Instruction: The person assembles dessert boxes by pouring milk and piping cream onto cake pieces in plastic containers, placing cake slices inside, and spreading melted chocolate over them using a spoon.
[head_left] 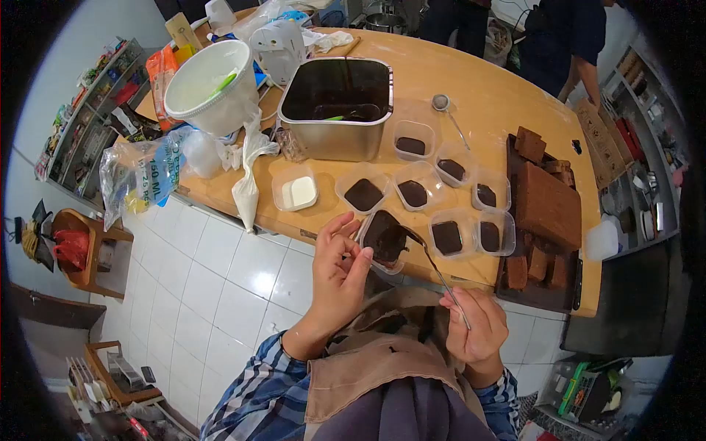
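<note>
My left hand [340, 268] is closed around a small clear plastic container [384, 241], held tilted off the table's near edge, with dark chocolate on its inside. Between the fingers of my right hand [476, 323] is the handle of a long thin spoon [434, 264]. Its chocolate-coated end reaches the rim of that container. Several similar containers [365, 195] with dark chocolate in the bottom stand on the table just beyond. One container [295, 188] to the left has something white in it. Behind them is a deep metal pan [334, 140] with dark chocolate inside.
Brown cake [548, 206] in blocks and pieces lies on a dark tray [505, 275] at the right. A white piping bag [251, 180], a white tub [213, 88] and a plastic bag [140, 176] are at the left. A small ladle [441, 103] lies behind. Other people stand beyond the table [478, 66].
</note>
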The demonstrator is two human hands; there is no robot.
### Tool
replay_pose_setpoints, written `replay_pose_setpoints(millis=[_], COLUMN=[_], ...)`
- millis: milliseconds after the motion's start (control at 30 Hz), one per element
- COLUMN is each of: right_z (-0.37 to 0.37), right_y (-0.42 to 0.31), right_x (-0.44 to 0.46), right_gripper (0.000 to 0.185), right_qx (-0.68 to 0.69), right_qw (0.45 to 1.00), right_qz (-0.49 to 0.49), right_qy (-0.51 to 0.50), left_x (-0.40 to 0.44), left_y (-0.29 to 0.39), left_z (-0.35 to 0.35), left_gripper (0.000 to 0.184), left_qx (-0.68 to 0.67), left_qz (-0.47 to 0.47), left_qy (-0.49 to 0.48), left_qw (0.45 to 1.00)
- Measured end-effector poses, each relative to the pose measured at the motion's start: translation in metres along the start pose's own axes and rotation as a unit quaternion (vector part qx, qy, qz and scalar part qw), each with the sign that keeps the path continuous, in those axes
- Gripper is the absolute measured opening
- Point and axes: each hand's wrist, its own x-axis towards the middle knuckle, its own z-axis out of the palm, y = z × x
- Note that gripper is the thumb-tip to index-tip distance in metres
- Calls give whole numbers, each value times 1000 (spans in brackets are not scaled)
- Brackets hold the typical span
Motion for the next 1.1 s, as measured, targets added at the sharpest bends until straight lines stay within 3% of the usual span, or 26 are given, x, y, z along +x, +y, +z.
replay_pose_setpoints(millis=[133,367,567,767,1100], right_z=[-3,-4,-11,-18,-26], right_y=[1,0,-2,0,0], right_x=[-2,-5,-1,5,8], right_gripper=[26,23,20,18,18], right_qx=[6,53,120,160,196], right_qw=[1000,998,988,978,963], right_qz=[7,33,85,109,161], right_qy=[-26,15,52,74,89], left_x=[0,1,6,9,12], left_y=[1,-3,-37,-49,-48], left_z=[1,1,2,9,9], left_gripper=[9,9,11,13,10], left_qx=[-15,-51,-160,-246,-314], left_qz=[-5,6,-2,73,76], left_qy=[2,5,-6,-40,-52], left_qw=[1000,999,987,966,945])
